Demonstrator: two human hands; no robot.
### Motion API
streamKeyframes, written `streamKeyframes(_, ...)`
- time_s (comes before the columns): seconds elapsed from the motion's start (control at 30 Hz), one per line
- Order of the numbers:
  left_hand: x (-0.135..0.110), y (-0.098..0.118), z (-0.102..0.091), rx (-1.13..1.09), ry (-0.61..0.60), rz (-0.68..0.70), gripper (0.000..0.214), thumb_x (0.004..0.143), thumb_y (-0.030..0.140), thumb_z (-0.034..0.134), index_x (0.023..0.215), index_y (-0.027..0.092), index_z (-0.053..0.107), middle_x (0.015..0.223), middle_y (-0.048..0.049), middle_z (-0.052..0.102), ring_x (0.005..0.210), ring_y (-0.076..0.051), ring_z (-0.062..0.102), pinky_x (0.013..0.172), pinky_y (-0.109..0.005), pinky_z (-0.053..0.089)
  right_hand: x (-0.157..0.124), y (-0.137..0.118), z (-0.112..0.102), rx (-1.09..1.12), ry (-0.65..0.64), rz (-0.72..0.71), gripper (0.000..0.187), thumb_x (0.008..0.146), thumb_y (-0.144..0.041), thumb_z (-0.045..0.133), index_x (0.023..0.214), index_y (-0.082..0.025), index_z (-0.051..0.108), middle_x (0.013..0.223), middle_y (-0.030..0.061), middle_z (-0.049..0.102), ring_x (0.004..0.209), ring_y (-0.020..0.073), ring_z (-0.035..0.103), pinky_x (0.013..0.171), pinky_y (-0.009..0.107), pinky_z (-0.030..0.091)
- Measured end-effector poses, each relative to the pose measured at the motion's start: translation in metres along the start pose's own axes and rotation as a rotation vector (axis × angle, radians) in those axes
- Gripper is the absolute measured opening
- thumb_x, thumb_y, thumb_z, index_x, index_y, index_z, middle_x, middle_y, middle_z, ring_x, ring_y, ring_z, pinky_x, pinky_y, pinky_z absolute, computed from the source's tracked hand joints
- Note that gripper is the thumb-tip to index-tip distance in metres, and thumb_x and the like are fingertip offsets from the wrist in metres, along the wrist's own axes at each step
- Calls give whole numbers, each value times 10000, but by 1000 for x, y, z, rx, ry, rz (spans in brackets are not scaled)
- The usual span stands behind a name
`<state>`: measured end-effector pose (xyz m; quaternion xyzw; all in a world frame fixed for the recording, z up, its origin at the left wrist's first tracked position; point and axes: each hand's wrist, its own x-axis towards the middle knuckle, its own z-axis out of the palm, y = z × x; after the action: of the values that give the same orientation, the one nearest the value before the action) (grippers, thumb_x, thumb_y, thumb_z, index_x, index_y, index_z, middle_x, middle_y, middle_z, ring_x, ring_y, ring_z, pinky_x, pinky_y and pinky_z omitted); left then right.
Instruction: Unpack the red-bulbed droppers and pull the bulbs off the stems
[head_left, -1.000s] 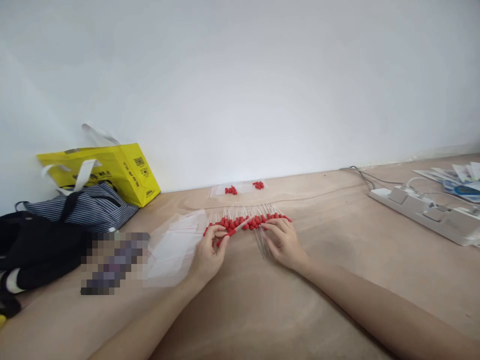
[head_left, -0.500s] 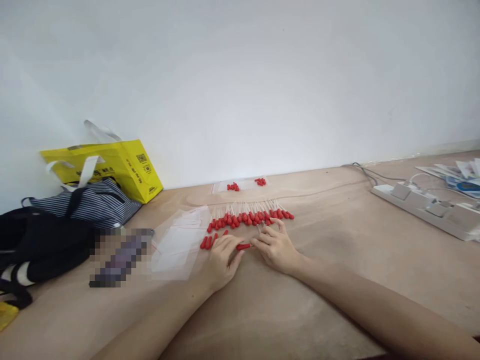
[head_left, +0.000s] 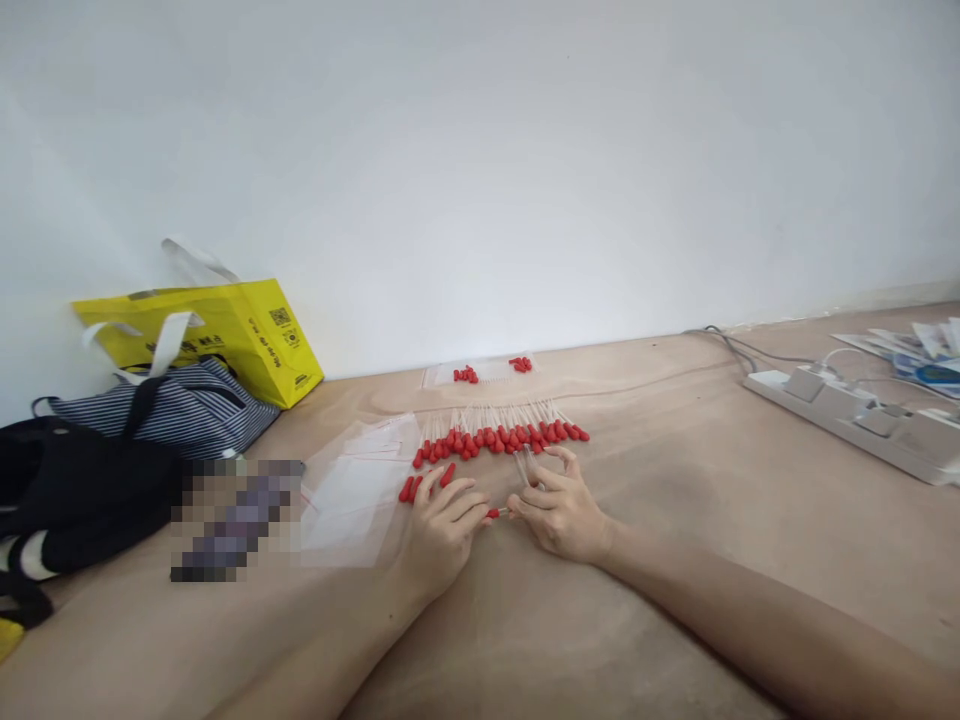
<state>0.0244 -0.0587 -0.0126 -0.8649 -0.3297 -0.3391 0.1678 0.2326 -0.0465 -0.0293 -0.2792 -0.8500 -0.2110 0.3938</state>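
Observation:
Between my two hands is a small red rubber bulb [head_left: 493,513], with a short stretch of thin glass tube [head_left: 505,512] at its right end. My left hand [head_left: 442,530] is closed round the bulb and covers most of it. The fingertips of my right hand [head_left: 564,512] pinch the tube. More clear glass tubes [head_left: 523,466] stick out of my right hand. Just beyond lies a row of droppers [head_left: 499,438], red bulbs towards me and tubes pointing away. Several loose red bulbs [head_left: 407,489] lie beside my left fingers, partly hidden.
Clear plastic bags [head_left: 360,500] lie left of my hands. Near the wall, another bag [head_left: 491,370] has red bulbs on it. A yellow bag [head_left: 277,340], a striped bag [head_left: 217,405] and a black bag [head_left: 90,480] stand left. A power strip [head_left: 847,420] with chargers lies right.
Both hands have come slightly towards me with the bulb and tube. My left fingers now cover more of the bulb, and more of the tube shows between the hands.

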Motion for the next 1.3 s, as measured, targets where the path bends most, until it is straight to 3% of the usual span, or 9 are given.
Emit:
streamKeyframes(0.17,-13,-26,-14,46,1,-196,178,802,245,458,756,243,630,777,-11,659,804,-181,584,761,-354,401,-12,18,-10,-31,-97,235,220,837,-214,403,780,-203,616,581,2,545,635,127,464,781,349,298)
streamKeyframes(0.33,-11,-39,-15,-114,24,-564,241,768,324,448,843,185,631,741,-50,569,657,-152,555,578,-271,463,-13,23,-1,123,-186,443,275,839,-181,345,994,-185,572,774,54,558,689,140,517,640,256,396)
streamKeyframes(0.43,-11,-49,-13,-230,-33,-796,276,705,316,486,900,154,595,732,-33,571,600,-137,564,544,-255,474,-16,22,1,194,-208,522,302,802,-104,345,1003,-176,557,802,60,538,702,142,527,640,248,425)
streamKeyframes(0.57,-11,-55,-13,-331,-31,-934,369,652,367,545,947,147,514,623,27,537,533,-117,552,515,-234,468,-20,24,-1,184,-218,581,352,731,-6,334,960,-147,562,835,80,526,760,154,527,676,258,433)
streamKeyframes(0.77,-6,-49,-9,-298,-98,-948,389,608,460,606,852,172,516,628,25,563,512,-109,532,503,-230,454,-19,24,3,196,-191,602,274,702,10,351,811,-139,552,816,81,514,736,152,518,677,269,440)
streamKeyframes(0.9,-3,-47,-10,-272,-79,-924,370,656,478,566,860,172,528,675,3,606,546,-117,547,532,-235,454,-16,20,7,280,-172,556,211,728,-31,378,783,-147,546,797,70,506,743,147,514,700,268,445)
streamKeyframes(1.03,1,-48,-14,-136,-87,-750,249,716,416,511,790,185,568,706,-10,618,558,-131,540,547,-251,438,-14,17,8,316,-175,536,176,768,-85,391,797,-159,548,838,74,512,803,156,511,742,284,441)
streamKeyframes(1.17,13,-52,-9,-29,-140,-535,185,714,353,522,791,198,586,779,-34,621,743,-191,554,679,-309,434,-13,14,8,289,-206,508,119,798,-160,421,787,-167,539,867,77,518,841,167,506,765,300,428)
streamKeyframes(1.3,32,-58,5,24,-257,-515,194,706,327,535,832,187,583,779,-51,622,788,-227,546,703,-339,425,-13,11,7,206,-282,516,175,819,-275,442,924,-165,529,918,88,525,885,186,492,754,322,405)
